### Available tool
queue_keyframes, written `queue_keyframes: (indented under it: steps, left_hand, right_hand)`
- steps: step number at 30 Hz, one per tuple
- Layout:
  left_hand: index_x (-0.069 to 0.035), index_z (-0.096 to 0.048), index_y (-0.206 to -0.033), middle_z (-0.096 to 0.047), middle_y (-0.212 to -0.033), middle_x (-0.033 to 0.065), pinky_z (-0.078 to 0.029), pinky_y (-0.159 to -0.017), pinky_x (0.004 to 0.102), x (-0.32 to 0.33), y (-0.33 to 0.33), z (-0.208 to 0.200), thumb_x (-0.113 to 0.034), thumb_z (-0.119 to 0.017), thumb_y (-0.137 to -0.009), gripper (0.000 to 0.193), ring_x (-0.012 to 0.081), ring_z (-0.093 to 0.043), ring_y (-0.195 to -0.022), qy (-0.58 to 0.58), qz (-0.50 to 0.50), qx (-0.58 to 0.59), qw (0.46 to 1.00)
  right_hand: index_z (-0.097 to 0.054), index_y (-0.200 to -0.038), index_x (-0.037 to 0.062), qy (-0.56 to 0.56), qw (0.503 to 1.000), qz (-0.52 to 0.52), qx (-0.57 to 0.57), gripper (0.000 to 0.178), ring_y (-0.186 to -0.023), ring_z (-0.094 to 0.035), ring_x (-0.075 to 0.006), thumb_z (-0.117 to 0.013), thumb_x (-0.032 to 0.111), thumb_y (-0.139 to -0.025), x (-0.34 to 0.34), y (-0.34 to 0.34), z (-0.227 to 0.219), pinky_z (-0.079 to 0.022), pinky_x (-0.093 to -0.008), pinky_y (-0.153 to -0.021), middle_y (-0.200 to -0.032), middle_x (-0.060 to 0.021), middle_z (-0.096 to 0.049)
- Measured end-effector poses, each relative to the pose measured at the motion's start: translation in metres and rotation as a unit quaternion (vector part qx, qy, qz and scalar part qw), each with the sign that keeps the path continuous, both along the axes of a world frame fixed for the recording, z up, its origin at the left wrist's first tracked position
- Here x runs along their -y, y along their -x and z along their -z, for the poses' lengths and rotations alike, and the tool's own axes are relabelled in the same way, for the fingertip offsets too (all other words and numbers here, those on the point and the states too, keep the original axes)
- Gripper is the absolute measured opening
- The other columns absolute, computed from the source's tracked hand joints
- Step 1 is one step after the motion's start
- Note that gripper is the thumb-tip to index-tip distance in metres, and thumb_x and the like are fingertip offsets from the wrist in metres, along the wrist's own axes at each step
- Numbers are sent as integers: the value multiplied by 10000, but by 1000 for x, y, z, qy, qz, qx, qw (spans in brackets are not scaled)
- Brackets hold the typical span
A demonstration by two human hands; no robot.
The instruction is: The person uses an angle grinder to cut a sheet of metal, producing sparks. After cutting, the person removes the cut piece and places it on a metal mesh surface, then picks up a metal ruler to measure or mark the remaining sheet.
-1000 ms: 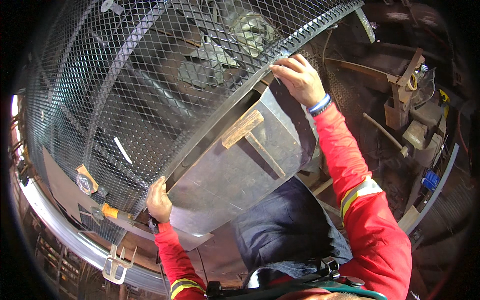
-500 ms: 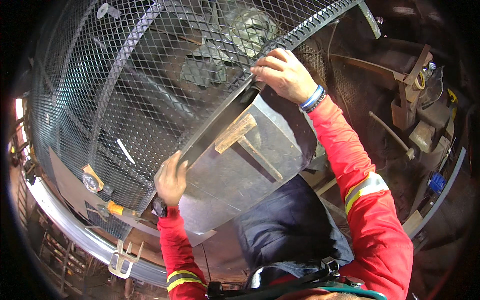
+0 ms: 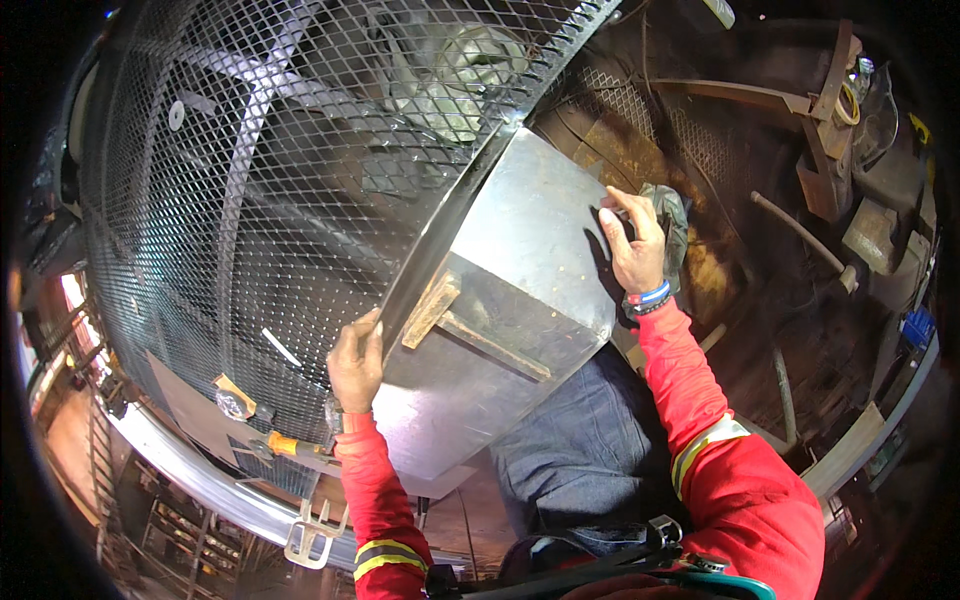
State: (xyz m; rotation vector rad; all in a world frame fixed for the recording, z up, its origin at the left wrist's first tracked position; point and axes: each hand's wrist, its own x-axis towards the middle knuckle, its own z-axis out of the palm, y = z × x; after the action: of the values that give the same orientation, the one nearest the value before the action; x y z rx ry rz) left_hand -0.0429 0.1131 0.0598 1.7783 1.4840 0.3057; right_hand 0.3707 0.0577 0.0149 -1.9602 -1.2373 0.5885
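While our left hand (image 3: 357, 365) is grasping the near end of a long dark rim (image 3: 440, 232), its fingers are lying along the edge and its thumb is pressing from the side. That rim is belonging to a grey sheet-metal box (image 3: 535, 225), which is spreading between our two hands, to the right of the left one. Our right hand (image 3: 637, 247) is resting half-curled at the box's right edge, its thumb and forefinger standing a little apart; whether it is truly gripping the metal, we cannot tell.

A T-shaped wooden piece (image 3: 432, 312) is sitting on the box just right of the left hand, its thin stem pointing below the right hand. Beyond the left hand, metal mesh (image 3: 290, 190) is stretching up along the rim; we cannot tell whether the two are touching. Below the left hand, an orange-bodied tool (image 3: 284, 443) is lying near the sleeve, and a denim-covered leg (image 3: 585, 430) is showing below the box, left of the right forearm.

By our judgement, we are steadying and placing the box beside the mesh. The next move is probably calling for a surer hold at the right edge, with the left hand guiding the rim evenly.
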Motion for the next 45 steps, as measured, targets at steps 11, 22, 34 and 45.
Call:
queue_keyframes:
  steps: [11, 22, 34, 45]
  left_hand:
    - [12, -616, -1312, -683, -1269, 171, -563, -897, 398, 19, -8, 7, -38, -535, -1007, 320, 343, -694, -1099, -56, 114, -101, 987]
    - [8, -616, -1311, -694, -1242, 175, -573, -889, 393, 12, -8, 5, -24, -544, -999, 322, 345, -699, -1091, -63, 130, -75, 987]
    - [-10, -606, -1337, -686, -1266, 162, -570, -882, 378, 11, -10, 1, -4, -550, -989, 353, 326, -701, -1093, -64, 138, -82, 985]
    - [-12, -593, -1351, -680, -1271, 162, -573, -879, 381, 3, -15, -3, 3, -578, -962, 389, 324, -699, -1089, -52, 150, -71, 985]
  right_hand:
    - [-686, -1149, 11, -10, 1000, -16, -19, 286, -987, -615, -292, -718, 139, -896, 8, 10, 8, -441, -398, -947, -996, -104, -698]
    - [-679, -1172, 22, -7, 1000, -22, -19, 320, -990, -611, -284, -732, 164, -890, 9, 9, 9, -428, -399, -956, -1002, -92, -698]
    - [-689, -1156, 29, -5, 1000, -14, -13, 313, -975, -617, -270, -743, 177, -886, 6, 10, 8, -434, -389, -916, -986, -83, -701]
    - [-682, -1161, 15, -2, 1000, -9, -21, 320, -976, -623, -284, -740, 165, -885, 7, 11, 10, -453, -393, -903, -994, -100, -706]
